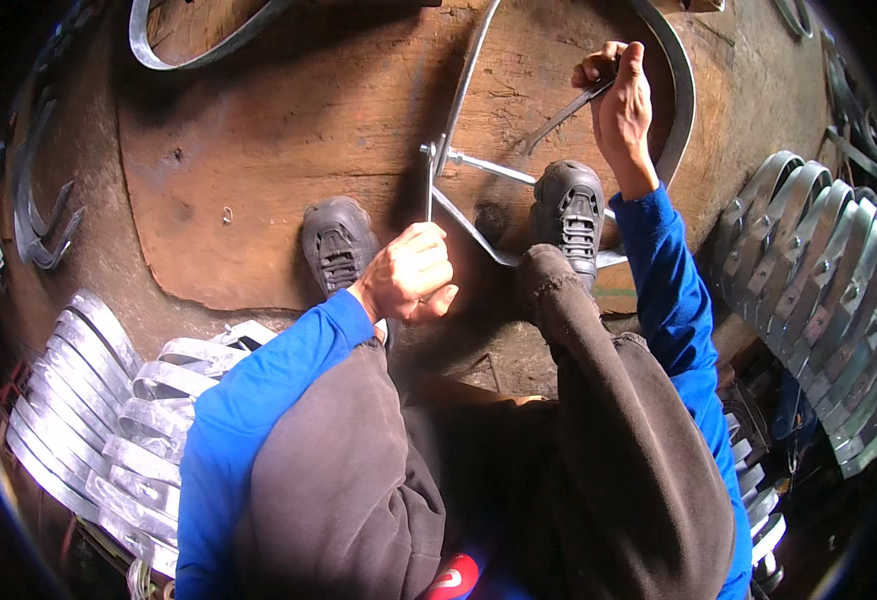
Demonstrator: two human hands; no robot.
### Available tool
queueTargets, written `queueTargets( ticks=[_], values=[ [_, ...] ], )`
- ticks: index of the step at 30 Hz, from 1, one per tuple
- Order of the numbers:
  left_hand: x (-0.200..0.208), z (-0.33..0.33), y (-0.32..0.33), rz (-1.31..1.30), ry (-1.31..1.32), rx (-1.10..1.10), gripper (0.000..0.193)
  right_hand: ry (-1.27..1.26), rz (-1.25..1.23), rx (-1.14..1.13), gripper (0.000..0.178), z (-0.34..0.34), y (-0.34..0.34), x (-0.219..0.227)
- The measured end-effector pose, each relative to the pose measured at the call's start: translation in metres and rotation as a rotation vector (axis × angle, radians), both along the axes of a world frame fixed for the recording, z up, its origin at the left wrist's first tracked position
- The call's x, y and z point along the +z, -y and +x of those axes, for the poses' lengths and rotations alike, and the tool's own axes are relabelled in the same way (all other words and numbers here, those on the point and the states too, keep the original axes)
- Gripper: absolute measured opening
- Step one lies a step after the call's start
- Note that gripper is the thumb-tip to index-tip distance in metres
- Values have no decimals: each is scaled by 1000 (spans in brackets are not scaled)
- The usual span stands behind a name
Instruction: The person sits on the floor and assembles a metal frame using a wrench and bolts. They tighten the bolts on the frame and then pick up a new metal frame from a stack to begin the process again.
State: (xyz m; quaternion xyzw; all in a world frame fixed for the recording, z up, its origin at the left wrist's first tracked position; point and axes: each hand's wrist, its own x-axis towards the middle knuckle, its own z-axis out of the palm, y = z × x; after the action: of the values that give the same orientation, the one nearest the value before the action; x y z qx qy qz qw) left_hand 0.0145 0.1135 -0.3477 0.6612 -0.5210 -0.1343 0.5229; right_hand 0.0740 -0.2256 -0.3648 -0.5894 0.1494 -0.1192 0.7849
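A large bent metal band (pixel 682 80) lies on a brown board, and a long bolt (pixel 498 168) runs through its ends. My left hand (pixel 411 272) is closed around a slim metal wrench (pixel 429 195), which reaches up to the bolt's left end; its jaw is too small to make out. Over the board at the far right, my right hand (pixel 625 115) grips a thin metal rod (pixel 561 118) that slants down to the left, thumb pointing up. The rod's tip is apart from the bolt. My right shoe (pixel 568 215) hides the bolt's right end and part of the band.
Stacked curved metal bands (pixel 808 290) stand at the right, and more bands (pixel 108 420) lie at the lower left. Another bent band (pixel 173 62) rests at the board's far left. My left shoe (pixel 338 250) is on the wooden board (pixel 248 200).
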Motion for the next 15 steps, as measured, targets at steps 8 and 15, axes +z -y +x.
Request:
queueTargets(
  ticks=[8,15],
  values=[
    [1,-2,-3,35,9,8,18,59,-1377,71,41,-26,-25,-9],
    [3,-1,2,38,7,16,18,-169,-1225,528,40,-79,-113,-39]
  ],
)
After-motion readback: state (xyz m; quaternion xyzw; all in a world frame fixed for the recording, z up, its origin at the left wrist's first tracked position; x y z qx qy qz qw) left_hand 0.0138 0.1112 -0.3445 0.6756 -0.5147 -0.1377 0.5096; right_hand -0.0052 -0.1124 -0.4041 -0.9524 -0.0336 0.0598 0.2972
